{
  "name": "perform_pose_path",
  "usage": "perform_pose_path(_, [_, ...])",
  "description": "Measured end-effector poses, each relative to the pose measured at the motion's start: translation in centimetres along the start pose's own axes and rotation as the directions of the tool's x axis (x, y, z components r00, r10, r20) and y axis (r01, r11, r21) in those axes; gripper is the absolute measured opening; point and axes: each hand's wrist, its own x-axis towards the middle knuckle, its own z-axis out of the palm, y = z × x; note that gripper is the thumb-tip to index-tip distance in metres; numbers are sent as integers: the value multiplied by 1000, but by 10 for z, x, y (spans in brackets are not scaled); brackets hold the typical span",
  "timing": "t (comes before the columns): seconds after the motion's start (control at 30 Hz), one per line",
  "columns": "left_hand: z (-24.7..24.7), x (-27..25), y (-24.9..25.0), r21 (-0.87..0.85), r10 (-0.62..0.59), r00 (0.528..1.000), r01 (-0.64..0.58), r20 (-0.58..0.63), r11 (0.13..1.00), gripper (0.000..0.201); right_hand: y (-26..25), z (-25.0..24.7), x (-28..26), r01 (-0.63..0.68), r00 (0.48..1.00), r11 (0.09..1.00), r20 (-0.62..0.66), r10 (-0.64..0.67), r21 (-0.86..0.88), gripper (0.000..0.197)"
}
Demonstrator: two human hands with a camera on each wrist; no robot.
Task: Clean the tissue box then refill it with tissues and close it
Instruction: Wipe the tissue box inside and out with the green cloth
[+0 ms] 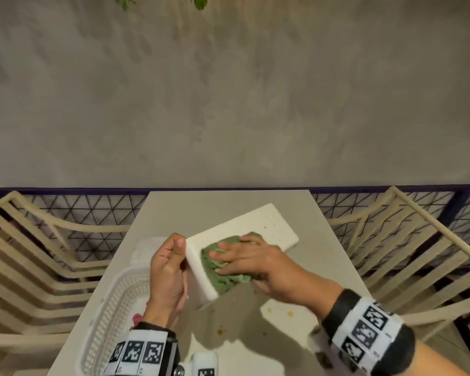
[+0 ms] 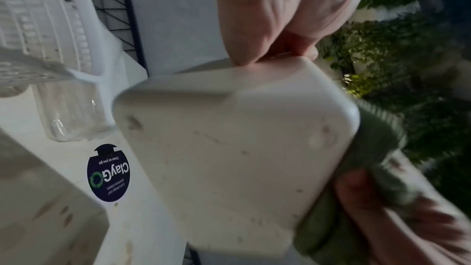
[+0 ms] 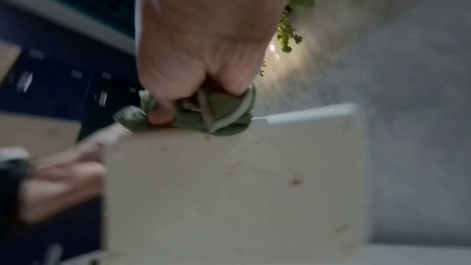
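The white tissue box (image 1: 261,223) is lifted at a tilt over the table, its faces speckled with brown spots (image 2: 229,148). My left hand (image 1: 171,267) grips its near left end, thumb on the top edge, fingers curled round the side. A crumpled green cloth (image 1: 223,278) lies on the box's upper face under my right hand (image 1: 244,259). In the right wrist view the thumb and fingers of that hand (image 3: 203,57) bunch the cloth (image 3: 219,114) against the box (image 3: 229,188). The box's opening is hidden.
A white slotted basket (image 1: 111,308) stands at the table's left with a pink item (image 1: 137,318) inside. A clear bottle (image 2: 68,112) and a dark round sticker (image 2: 108,172) show beside it. Slatted chairs (image 1: 38,253) flank the stained beige table (image 1: 228,335); a railing runs behind.
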Motion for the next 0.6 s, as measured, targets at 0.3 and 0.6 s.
perform_pose_path(0.3, [3, -7, -8, -77, -56, 996, 62, 68, 995, 21, -3, 4, 19, -64, 998, 996, -33, 62, -64, 40])
perform_pose_path(0.6, [-1, 1, 1, 24, 36, 996, -34, -82, 999, 33, 6, -11, -5, -44, 999, 999, -6, 44, -30, 28])
